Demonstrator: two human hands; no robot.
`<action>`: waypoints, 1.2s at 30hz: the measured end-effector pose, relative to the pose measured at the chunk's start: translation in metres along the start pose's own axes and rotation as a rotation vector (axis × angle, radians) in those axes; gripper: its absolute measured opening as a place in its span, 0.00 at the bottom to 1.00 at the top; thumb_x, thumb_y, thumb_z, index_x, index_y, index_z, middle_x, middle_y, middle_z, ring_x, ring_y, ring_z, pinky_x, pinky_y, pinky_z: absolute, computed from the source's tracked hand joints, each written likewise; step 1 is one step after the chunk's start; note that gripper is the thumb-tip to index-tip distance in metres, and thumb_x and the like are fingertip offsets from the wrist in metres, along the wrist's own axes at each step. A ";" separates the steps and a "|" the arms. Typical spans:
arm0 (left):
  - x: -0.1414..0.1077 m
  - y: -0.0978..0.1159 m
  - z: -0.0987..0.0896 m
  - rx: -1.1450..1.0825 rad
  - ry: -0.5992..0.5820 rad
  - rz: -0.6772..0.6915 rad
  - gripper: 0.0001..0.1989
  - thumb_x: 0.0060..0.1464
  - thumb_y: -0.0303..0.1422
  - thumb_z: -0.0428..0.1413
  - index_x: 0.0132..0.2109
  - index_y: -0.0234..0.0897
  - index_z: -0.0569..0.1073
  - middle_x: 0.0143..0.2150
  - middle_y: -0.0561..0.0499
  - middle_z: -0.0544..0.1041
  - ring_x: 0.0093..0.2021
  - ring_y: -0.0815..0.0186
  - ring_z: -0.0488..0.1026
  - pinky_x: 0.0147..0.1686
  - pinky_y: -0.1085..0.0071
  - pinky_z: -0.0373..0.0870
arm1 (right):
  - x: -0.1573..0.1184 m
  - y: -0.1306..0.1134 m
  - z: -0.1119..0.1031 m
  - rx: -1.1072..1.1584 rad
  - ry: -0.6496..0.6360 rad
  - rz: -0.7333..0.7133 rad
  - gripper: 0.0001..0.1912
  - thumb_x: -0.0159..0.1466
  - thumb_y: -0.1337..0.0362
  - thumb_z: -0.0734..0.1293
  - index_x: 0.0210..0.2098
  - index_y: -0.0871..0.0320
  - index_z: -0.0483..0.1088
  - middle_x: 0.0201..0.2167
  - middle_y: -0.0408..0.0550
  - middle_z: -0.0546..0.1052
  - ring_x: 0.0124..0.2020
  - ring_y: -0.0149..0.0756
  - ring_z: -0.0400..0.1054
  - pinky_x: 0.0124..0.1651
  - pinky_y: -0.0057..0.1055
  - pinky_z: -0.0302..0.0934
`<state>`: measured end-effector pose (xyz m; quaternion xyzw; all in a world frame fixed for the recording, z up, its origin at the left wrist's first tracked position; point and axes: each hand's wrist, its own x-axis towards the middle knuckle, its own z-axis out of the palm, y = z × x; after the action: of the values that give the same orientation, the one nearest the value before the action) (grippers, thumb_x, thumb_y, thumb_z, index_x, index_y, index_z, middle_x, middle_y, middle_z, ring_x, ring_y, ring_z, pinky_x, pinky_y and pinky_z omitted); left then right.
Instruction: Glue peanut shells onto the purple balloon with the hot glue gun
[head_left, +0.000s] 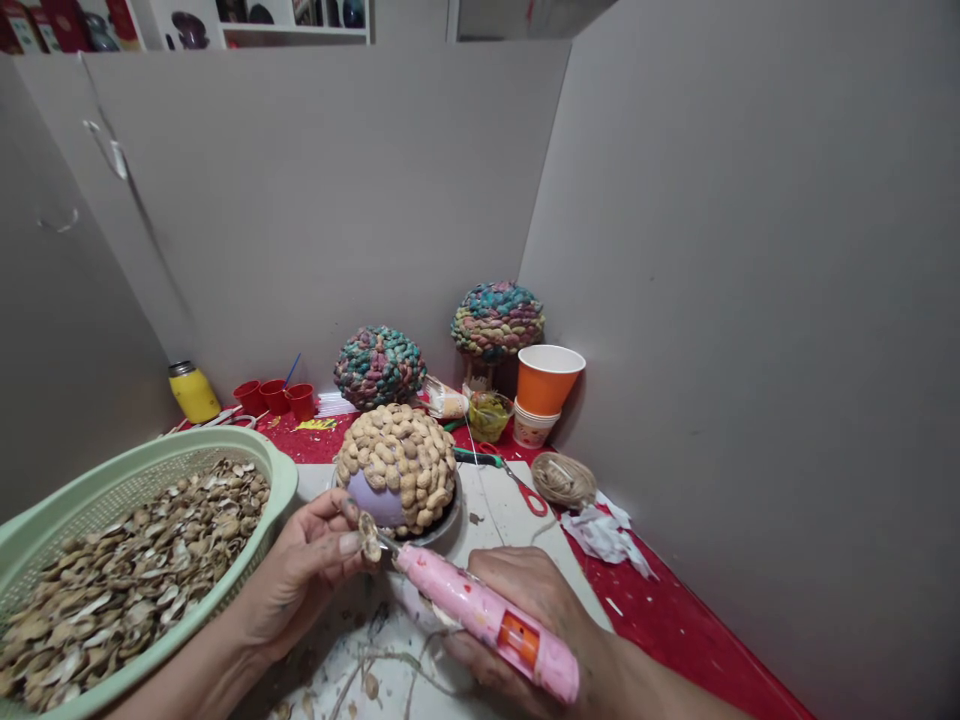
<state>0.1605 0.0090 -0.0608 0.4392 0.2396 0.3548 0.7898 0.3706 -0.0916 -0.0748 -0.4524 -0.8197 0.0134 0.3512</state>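
My left hand (319,550) pinches a peanut shell (369,538) between thumb and fingers, its hollow side showing. My right hand (529,600) is wrapped round a pink glue gun (480,615), whose metal tip touches or nearly touches the shell. Just behind my hands, a ball covered with peanut shells (405,455) rests in a metal bowl (450,520). A bare purple patch (373,498) shows on the ball's front left. To the left of my left hand stands a green basket (283,475) heaped with loose shells (150,560).
Behind are two colourful shell-covered balls (380,367), an orange cup (550,380), red cups (300,402) and a yellow jar (195,392). Red-handled scissors (531,497), twine (564,480) and crumpled tissue (606,538) lie at the right. Grey partitions (337,190) enclose the table.
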 end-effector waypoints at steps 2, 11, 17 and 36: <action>0.000 0.001 0.000 0.004 0.002 0.003 0.14 0.42 0.31 0.69 0.35 0.35 0.73 0.30 0.51 0.77 0.29 0.71 0.72 0.34 0.74 0.71 | 0.001 -0.001 -0.001 -0.012 0.008 -0.010 0.30 0.75 0.47 0.46 0.24 0.58 0.57 0.20 0.41 0.62 0.20 0.29 0.55 0.26 0.30 0.46; 0.001 -0.001 -0.004 0.001 -0.011 0.020 0.12 0.46 0.30 0.67 0.36 0.35 0.72 0.32 0.50 0.77 0.32 0.69 0.73 0.37 0.71 0.71 | 0.002 -0.001 -0.002 -0.033 0.009 -0.030 0.30 0.75 0.48 0.46 0.24 0.58 0.57 0.19 0.40 0.61 0.19 0.28 0.54 0.25 0.30 0.46; 0.002 0.000 -0.004 -0.004 0.000 0.016 0.11 0.47 0.29 0.67 0.36 0.35 0.72 0.32 0.50 0.77 0.32 0.69 0.73 0.37 0.70 0.72 | 0.003 -0.002 -0.002 -0.069 0.018 -0.060 0.31 0.76 0.49 0.44 0.23 0.58 0.57 0.19 0.40 0.61 0.19 0.28 0.54 0.25 0.29 0.46; 0.002 0.003 -0.001 -0.009 0.011 0.045 0.11 0.45 0.28 0.67 0.37 0.35 0.75 0.36 0.49 0.79 0.37 0.66 0.76 0.40 0.69 0.74 | 0.005 -0.006 -0.002 -0.107 0.073 -0.122 0.29 0.76 0.52 0.45 0.25 0.57 0.60 0.18 0.40 0.62 0.18 0.29 0.55 0.24 0.30 0.47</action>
<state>0.1596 0.0127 -0.0588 0.4389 0.2322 0.3758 0.7824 0.3655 -0.0919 -0.0681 -0.4199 -0.8320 -0.0681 0.3562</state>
